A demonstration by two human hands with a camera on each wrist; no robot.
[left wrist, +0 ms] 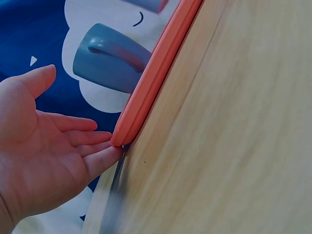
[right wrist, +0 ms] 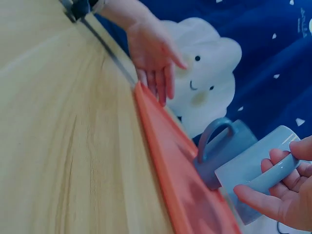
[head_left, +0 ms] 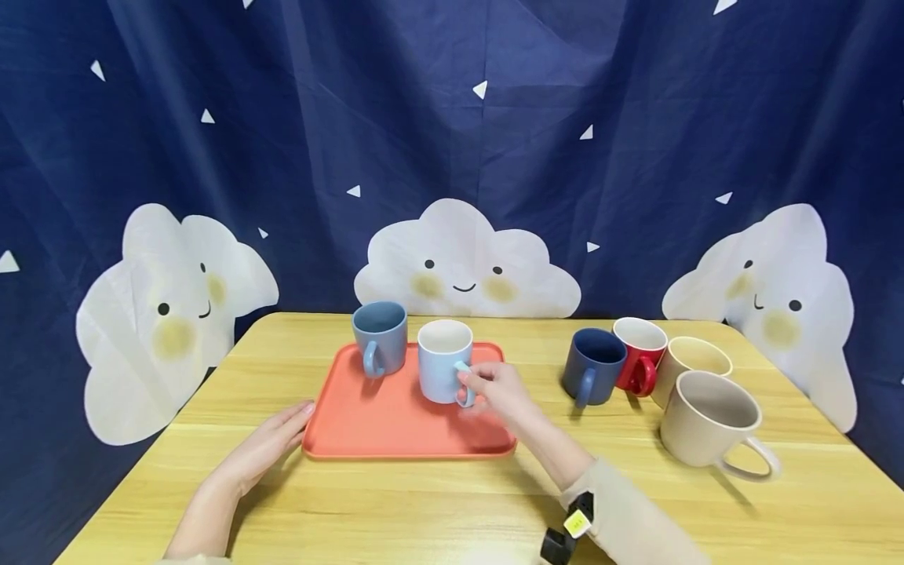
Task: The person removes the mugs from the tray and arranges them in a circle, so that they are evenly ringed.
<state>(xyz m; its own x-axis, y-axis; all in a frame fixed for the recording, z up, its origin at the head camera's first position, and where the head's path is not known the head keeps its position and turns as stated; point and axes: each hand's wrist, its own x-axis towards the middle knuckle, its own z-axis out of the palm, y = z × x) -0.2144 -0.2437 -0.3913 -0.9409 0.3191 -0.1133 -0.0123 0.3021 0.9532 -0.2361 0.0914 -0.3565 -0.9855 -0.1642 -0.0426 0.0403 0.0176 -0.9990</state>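
Note:
My right hand pinches the handle of a light blue mug with a white inside. The mug is upright above the right half of a coral-red tray; whether its base touches the tray I cannot tell. A grey-blue mug stands at the tray's back left, handle towards me. At the tray's left edge is my left hand, its fingers extended. In the left wrist view, its fingertips touch the tray's corner, and the palm holds nothing.
On the table's right side stand a navy mug, a red mug with a white inside, a pale yellow mug and a large beige mug. Behind the wooden table hangs a dark blue curtain with clouds.

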